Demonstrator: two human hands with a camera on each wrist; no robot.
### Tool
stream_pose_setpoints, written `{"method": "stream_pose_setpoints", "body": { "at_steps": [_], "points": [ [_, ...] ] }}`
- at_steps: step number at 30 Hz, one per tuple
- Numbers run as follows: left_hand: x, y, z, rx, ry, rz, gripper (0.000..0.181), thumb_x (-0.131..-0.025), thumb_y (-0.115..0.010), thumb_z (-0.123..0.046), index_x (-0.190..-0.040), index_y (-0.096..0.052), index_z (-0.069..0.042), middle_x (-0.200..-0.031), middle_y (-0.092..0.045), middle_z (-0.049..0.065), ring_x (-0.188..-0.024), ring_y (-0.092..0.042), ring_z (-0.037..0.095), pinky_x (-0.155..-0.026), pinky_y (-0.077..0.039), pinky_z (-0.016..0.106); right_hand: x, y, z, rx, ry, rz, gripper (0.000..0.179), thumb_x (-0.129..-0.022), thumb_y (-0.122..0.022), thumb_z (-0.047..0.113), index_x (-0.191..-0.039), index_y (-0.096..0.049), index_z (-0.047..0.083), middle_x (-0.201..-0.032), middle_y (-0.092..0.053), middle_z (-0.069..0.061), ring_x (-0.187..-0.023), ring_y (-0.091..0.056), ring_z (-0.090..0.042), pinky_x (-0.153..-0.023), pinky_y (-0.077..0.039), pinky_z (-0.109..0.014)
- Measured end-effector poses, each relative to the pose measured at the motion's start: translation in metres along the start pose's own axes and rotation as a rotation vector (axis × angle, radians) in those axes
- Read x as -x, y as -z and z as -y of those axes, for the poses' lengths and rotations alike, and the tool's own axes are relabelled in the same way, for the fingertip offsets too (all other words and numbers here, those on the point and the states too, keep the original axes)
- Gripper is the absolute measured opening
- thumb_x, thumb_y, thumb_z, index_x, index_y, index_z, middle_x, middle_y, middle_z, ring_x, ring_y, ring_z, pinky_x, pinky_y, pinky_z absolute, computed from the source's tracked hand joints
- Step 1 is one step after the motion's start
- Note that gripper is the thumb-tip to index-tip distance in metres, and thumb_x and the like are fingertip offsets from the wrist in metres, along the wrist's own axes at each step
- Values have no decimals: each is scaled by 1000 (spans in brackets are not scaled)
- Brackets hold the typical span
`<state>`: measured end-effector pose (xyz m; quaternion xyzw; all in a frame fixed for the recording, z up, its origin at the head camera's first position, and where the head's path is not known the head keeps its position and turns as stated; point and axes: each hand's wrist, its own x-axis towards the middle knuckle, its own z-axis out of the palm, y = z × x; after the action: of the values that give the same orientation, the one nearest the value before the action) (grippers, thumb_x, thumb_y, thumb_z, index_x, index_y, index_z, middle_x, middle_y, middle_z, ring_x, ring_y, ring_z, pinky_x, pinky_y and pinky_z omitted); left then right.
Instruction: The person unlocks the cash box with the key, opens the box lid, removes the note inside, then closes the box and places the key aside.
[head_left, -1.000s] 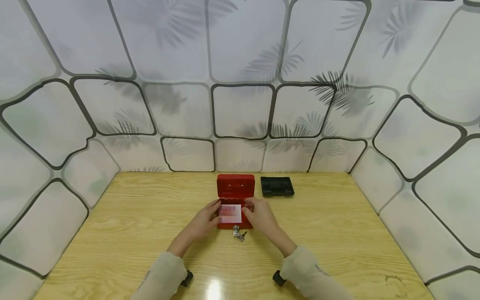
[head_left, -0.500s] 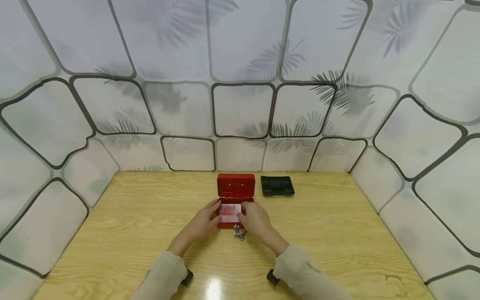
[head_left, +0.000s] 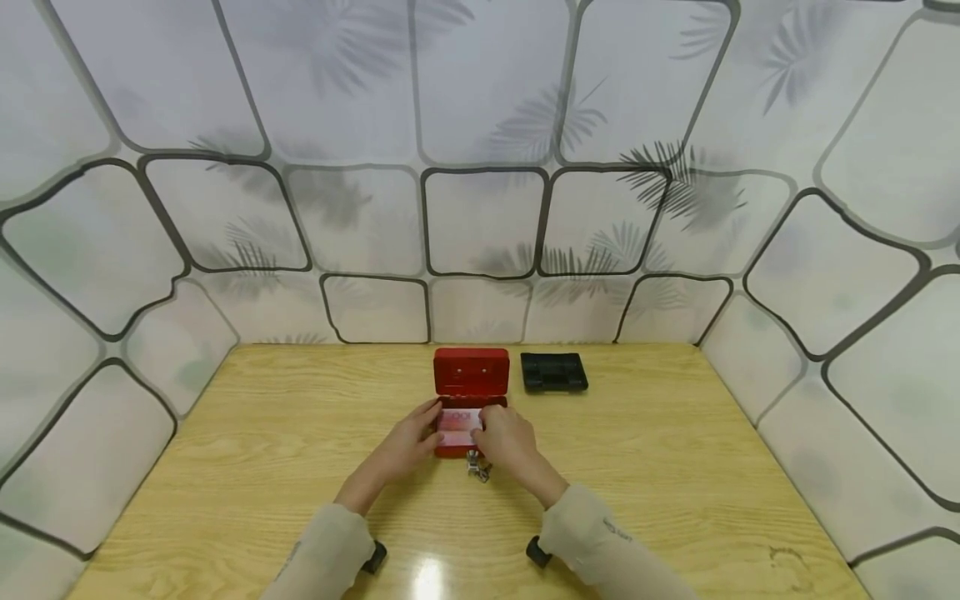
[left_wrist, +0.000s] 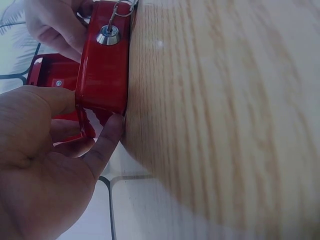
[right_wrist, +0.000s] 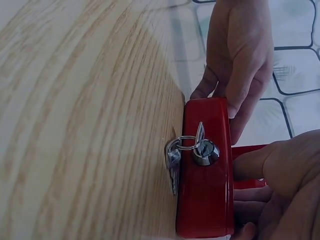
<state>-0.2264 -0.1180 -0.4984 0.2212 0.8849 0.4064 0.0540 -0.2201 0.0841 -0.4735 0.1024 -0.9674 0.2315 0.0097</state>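
Observation:
A red cash box [head_left: 492,451] stands with its lid [head_left: 471,371] raised at the back. Pink banknotes [head_left: 456,422], printed with 100, lie in its opening. My left hand [head_left: 407,442] grips the box's left end; in the left wrist view, its thumb is at the top front edge and another finger touches the lower corner. My right hand [head_left: 510,440] has curled fingers at the notes' right edge, appearing to pinch them. Its fingertips are partly hidden inside the box in the right wrist view. A key with a ring [right_wrist: 187,143] sits in the front lock [right_wrist: 205,152].
On the wooden table [head_left: 300,400], a black flat case [head_left: 554,372] lies behind and to the right of the box. Another key [right_wrist: 174,160] hangs from the ring by the box front. Patterned cloth walls [head_left: 480,225] surround the table's back and sides.
My right hand has moved left and inward, from the box's right edge onto the notes' right edge. The notes now show a lighter band across them. My left hand has stayed put.

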Motion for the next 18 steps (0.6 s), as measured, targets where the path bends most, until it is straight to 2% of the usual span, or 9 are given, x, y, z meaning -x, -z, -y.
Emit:
{"method": "stream_pose_setpoints", "body": {
  "at_steps": [7,12,15,18],
  "points": [
    [-1,-1,0,4,16,-7,56,-103,-60,-4,-152,-39,13,-162,-35,25,-147,-36,41,-118,-33,54,1,0,0,-33,-6,-20,36,-94,-73,13,-64,-54,13,-53,-46,4,-49,-42,-12,-45,-28,-28],
    [-1,-1,0,1,9,-8,55,-103,-60,-4,-152,-39,13,-161,-35,26,-147,-36,42,-118,-32,53,4,0,-1,-39,1,-33,44,-95,-73,14,-59,-48,15,-51,-43,4,-47,-40,-11,-44,-27,-27],
    [-1,-2,0,-1,13,-4,55,-104,-60,-4,-152,-39,13,-162,-35,25,-147,-36,41,-118,-32,53,6,0,-1,-53,8,-35,41,-96,-72,13,-59,-52,11,-51,-46,1,-47,-41,-11,-44,-28,-27],
    [-1,-2,1,-2,17,-5,55,-104,-60,-5,-152,-39,12,-162,-35,25,-147,-36,42,-118,-32,54,8,-1,-2,-69,21,-55,29,-95,-72,12,-68,-65,6,-56,-53,0,-50,-43,-10,-45,-32,-27]
  ]
}}
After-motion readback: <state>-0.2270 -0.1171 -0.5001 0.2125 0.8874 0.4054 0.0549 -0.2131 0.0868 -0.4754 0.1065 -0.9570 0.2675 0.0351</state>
